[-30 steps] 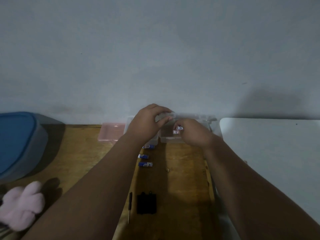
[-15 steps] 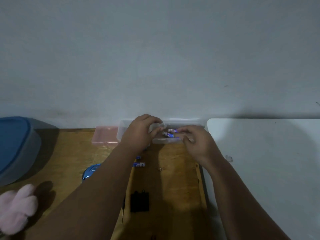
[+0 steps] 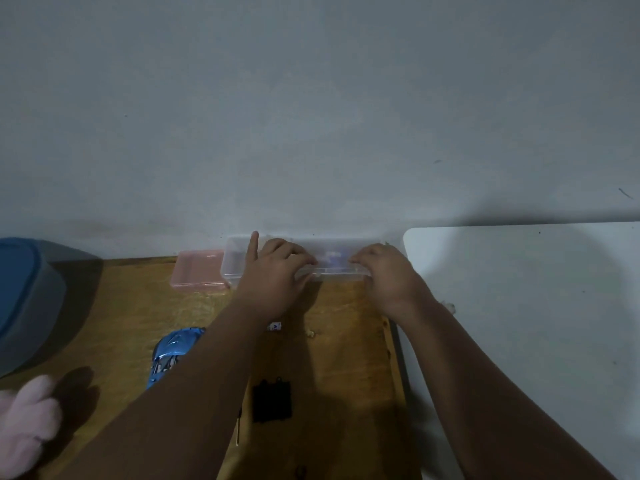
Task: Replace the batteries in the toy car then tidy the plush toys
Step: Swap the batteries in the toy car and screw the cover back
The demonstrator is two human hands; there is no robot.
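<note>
A long clear plastic box (image 3: pixel 235 261) lies against the wall with its lid down, and blurred blue batteries (image 3: pixel 333 260) show through it. My left hand (image 3: pixel 277 275) holds the box's middle, fingers curled on the lid, thumb at the front edge, index finger sticking up. My right hand (image 3: pixel 388 275) grips the box's right end the same way. The blue toy car (image 3: pixel 173 351) lies on the wooden table, partly hidden by my left forearm. Near it are a black battery cover (image 3: pixel 272 400), a thin screwdriver (image 3: pixel 238 429) and a loose battery (image 3: pixel 275 326). A pink plush toy (image 3: pixel 24 420) sits at the lower left.
A pink plastic box (image 3: pixel 197 273) stands left of the clear box. A grey container with a blue lid (image 3: pixel 24 299) fills the far left. A white table (image 3: pixel 519 306) adjoins the wooden table (image 3: pixel 346 358) on the right. A crumb (image 3: pixel 311 332) lies mid-table.
My right hand set the batteries it held into the clear box and let go. The lid came down, and both hands now hold the box. The blue car has come into view.
</note>
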